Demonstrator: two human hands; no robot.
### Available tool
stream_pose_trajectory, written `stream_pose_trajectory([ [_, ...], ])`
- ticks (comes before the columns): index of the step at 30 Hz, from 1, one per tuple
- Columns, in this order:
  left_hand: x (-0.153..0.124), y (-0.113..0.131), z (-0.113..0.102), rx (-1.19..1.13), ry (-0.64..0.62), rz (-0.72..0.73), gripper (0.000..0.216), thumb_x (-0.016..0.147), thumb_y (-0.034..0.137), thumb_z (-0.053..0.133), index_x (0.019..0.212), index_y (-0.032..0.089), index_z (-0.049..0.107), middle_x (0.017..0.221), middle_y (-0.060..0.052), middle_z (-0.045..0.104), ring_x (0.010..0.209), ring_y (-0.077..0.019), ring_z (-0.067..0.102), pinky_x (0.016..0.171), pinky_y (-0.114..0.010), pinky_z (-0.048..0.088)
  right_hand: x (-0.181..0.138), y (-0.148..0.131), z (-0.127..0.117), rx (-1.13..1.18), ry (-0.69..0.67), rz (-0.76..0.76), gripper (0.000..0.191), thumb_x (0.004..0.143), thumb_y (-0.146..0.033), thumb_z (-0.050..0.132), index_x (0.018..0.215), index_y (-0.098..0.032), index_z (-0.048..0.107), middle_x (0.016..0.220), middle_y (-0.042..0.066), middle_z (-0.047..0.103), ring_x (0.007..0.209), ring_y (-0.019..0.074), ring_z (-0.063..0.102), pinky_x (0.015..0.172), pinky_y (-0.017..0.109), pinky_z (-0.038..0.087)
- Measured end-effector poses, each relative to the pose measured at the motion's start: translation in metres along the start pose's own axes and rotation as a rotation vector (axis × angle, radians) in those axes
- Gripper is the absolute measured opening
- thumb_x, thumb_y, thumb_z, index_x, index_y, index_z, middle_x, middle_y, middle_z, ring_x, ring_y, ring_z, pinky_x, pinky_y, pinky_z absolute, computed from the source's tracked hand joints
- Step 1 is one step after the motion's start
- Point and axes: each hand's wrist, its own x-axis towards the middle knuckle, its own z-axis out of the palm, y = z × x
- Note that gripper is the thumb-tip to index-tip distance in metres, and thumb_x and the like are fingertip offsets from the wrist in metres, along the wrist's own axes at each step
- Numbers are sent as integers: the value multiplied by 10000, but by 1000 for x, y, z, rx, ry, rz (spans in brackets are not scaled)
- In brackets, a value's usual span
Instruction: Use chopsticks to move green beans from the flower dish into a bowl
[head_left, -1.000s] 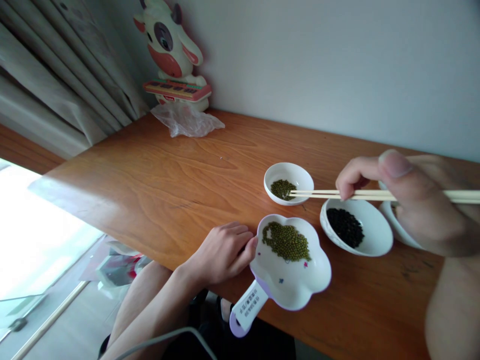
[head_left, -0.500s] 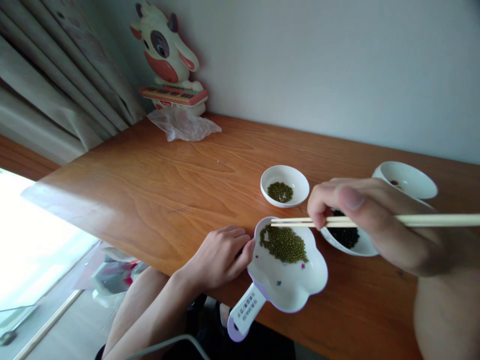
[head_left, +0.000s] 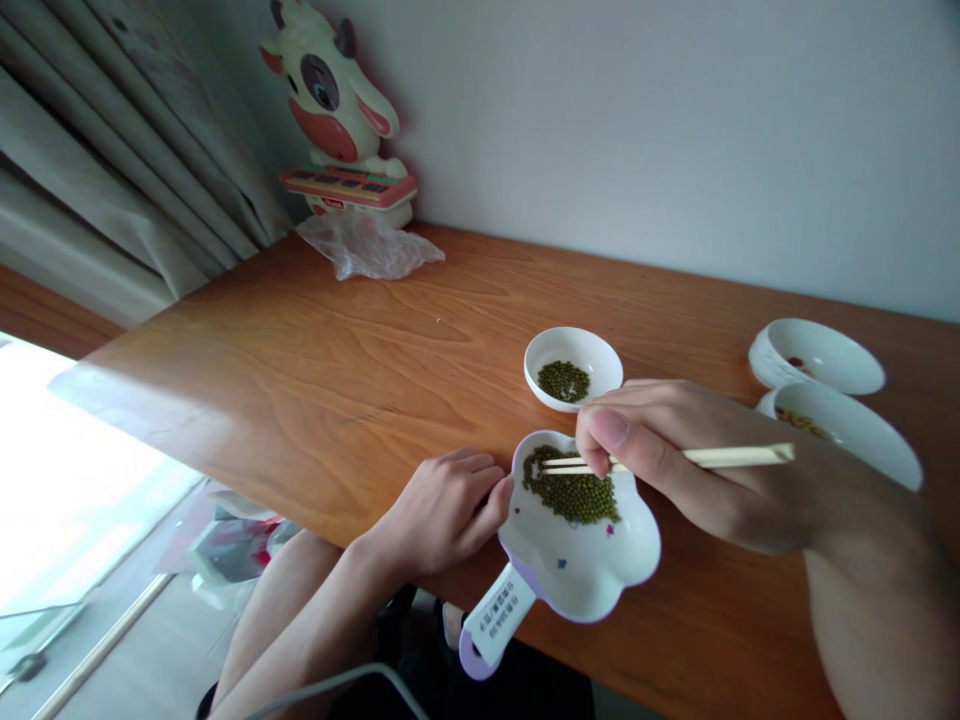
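Note:
My right hand (head_left: 675,460) is closed around pale wooden chopsticks (head_left: 739,456). Their tips are down among the green mung beans (head_left: 574,497) in a white, flower-shaped scoop (head_left: 581,590) with a lilac rim and a labelled handle. At the scoop's left rim, my left hand (head_left: 457,505) rests on the table with its fingers curled, thumb and fingertips against the rim. Just behind the scoop stands a small white bowl (head_left: 609,370) with more mung beans. Whether the chopsticks pinch a bean is too small to tell.
Two white bowls stand at the right: a rear bowl (head_left: 847,355) with a few reddish bits, and a nearer bowl (head_left: 870,435) with yellowish pieces. A cow toy keyboard (head_left: 349,185) and a clear plastic bag (head_left: 367,250) lie at the back left of the wooden table (head_left: 337,350).
My right hand has moved left and lowered the chopstick tips into the mung beans. It now covers the bowl of dark beans, while the bowl with yellowish pieces has come into view.

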Motion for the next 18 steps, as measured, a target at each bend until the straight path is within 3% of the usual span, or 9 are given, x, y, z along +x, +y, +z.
stream_pose_trajectory([
  [18, -1, 1, -1, 1, 4, 3, 435, 1141, 354, 310, 821, 199, 559, 848, -43, 662, 759, -186, 581, 733, -320, 460, 0, 7, 5, -40, -8, -8, 379, 1096, -439, 417, 796, -224, 503, 724, 3, 593, 661, 163, 503, 649, 322, 378],
])
